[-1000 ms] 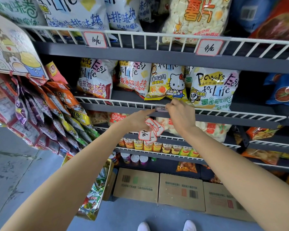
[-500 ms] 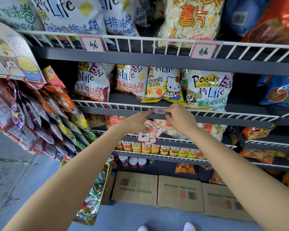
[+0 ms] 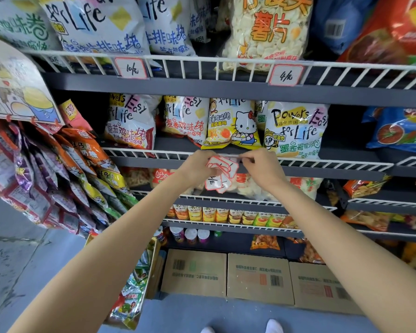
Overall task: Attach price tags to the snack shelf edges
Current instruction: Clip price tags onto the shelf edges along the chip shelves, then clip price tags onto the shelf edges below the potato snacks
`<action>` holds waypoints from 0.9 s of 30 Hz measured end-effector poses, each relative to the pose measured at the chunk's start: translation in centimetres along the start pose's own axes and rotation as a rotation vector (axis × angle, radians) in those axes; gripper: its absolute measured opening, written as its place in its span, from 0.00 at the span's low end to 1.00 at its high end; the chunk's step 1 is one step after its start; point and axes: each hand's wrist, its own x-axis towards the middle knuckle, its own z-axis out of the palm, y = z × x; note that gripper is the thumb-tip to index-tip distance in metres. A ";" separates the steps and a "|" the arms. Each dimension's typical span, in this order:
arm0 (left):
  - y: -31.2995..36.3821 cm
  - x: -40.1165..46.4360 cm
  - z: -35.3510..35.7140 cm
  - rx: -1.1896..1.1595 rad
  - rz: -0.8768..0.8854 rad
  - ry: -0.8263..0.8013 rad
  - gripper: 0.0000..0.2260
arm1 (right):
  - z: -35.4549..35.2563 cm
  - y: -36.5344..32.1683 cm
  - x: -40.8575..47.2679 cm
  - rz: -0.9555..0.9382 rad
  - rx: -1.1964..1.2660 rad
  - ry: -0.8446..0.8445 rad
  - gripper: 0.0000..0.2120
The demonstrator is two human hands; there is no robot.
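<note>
The left hand is gripping a fan of red-bordered price tags while the right hand is pinching a clear tag holder at the white wire shelf rail.

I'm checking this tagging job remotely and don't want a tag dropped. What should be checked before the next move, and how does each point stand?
1. Spare price tags secured: ok, the left hand has its grip on the red-bordered bundle.
2. Right hand at the clipping spot: ok, its fingertips pinch at the wire shelf edge under the Hello Kitty bag.
3. Tag being attached fully seated: cannot tell, the fingers cover it.
4. Upper shelf already tagged: ok, the 10 tag and the 4 tag hang on its rail.
5. Price matches the product: cannot tell, the writing is hidden.
</note>
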 end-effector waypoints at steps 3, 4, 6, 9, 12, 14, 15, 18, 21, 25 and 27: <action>1.7 -0.2 0.7 -0.082 0.064 0.101 0.09 | -1.9 0.2 -1.0 0.052 0.223 0.028 0.12; 2.5 -0.1 1.0 -0.131 0.083 0.121 0.08 | -2.7 0.4 -1.4 0.078 0.308 0.034 0.13; 4.7 0.1 1.8 -0.196 0.113 0.147 0.08 | -4.6 0.9 -2.2 0.112 0.450 0.045 0.14; 8.5 0.5 4.0 -0.207 0.191 0.166 0.06 | -7.8 2.6 -3.7 0.125 0.584 0.118 0.10; 13.2 0.7 7.2 -0.184 0.297 0.165 0.08 | -11.2 5.8 -6.0 0.170 0.667 0.213 0.07; 17.0 0.7 9.9 -0.110 0.365 0.137 0.08 | -14.1 8.5 -8.2 0.192 0.673 0.288 0.04; 19.1 0.6 11.5 -0.074 0.399 0.130 0.08 | -15.7 9.9 -9.4 0.209 0.674 0.329 0.04; 25.7 0.2 16.9 -0.116 0.468 0.044 0.06 | -21.0 14.3 -13.7 0.248 0.683 0.425 0.05; 33.1 -1.1 23.4 -0.095 0.562 -0.027 0.09 | -27.0 19.3 -18.7 0.283 0.618 0.506 0.06; 43.2 -3.6 32.5 -0.149 0.700 -0.148 0.13 | -35.7 25.9 -26.6 0.329 0.638 0.636 0.03; 48.0 -5.0 36.8 -0.174 0.757 -0.266 0.11 | -39.8 29.1 -30.9 0.335 0.573 0.709 0.03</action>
